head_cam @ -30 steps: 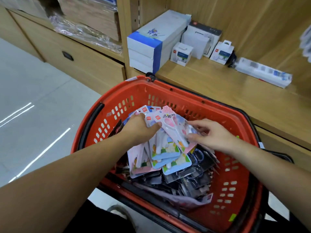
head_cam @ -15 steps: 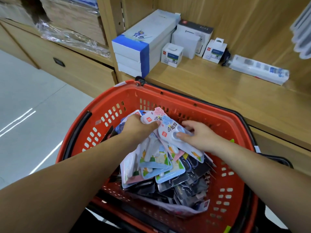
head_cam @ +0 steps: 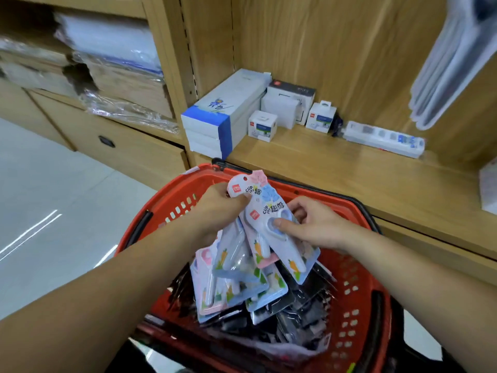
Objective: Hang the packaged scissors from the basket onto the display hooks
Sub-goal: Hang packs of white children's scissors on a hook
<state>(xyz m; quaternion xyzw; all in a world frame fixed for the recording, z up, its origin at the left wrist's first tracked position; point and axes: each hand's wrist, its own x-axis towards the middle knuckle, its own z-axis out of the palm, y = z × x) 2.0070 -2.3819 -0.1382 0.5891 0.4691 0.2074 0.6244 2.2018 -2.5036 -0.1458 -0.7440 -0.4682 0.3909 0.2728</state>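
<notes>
Two hands work above the basket [head_cam: 172,189]: left hand [head_cam: 217,208] grips a fanned bunch of packs [head_cam: 236,265] by their punched tops, presumably hole-up for hooks; right hand [head_cam: 317,227], fingers [head_cam: 298,208] curled, pinches one pack [head_cam: 289,254], likely separating it.

Shelf: wooden ledge [head_cam: 336,168] carrying boxed goods.
Left end: stacked blue-and-white boxes [head_cam: 223,122].
Middle: larger white box [head_cam: 289,102], with a small white box [head_cam: 263,125] just beside it.
Right: white power strip [head_cam: 383,138], lying flat.
Upper right: blurred pale packs [head_cam: 457,60], possibly hanging.
Left bay: plastic-wrapped stacks [head_cam: 115,74] above a drawer [head_cam: 106,141].
</notes>
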